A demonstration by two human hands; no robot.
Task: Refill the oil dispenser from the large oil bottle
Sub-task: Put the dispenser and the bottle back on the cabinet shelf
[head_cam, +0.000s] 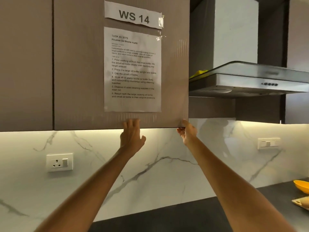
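Neither the oil dispenser nor the large oil bottle is in view. Both my arms reach up to the brown wall cabinet door (80,72). My left hand (132,136) lies flat against the door's lower edge, fingers straight and pointing up, just below the taped instruction sheet (133,69). My right hand (188,133) holds the door's bottom right corner, thumb up on the corner and fingers curled beneath the edge. The door looks blurred along its lower right part.
A steel range hood (247,81) hangs to the right, with a yellow cloth (199,73) on top. A wall socket (59,162) and a switch (268,143) sit on the marble backsplash. A yellow bowl (302,185) rests on the dark countertop (184,215) at far right.
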